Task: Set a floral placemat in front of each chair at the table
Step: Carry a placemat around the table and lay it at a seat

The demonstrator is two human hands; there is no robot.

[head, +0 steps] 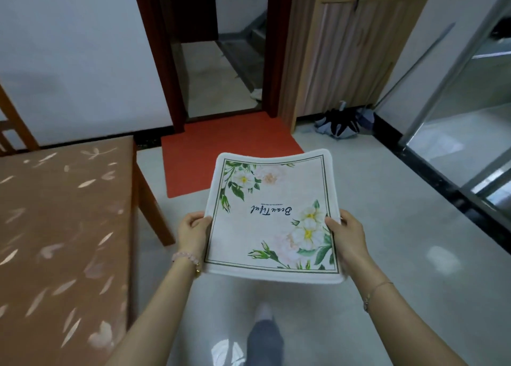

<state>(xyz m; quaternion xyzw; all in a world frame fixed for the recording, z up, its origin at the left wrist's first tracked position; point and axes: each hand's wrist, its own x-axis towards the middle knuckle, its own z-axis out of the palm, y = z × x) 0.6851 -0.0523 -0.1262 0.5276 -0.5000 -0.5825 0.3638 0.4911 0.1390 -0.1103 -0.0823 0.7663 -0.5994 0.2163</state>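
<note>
Both hands, left hand and right hand, gripped the placemat at center frame, fingers closed on its edges. Carry step; next likely needed a turn toward the table at left.

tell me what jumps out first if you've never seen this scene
The floral placemat dominates the centre, held in the air over the floor by the left hand and right hand at its side edges. To the left sits the table in a brown leaf-print cloth; ahead, a red mat lies at a doorway.
</note>
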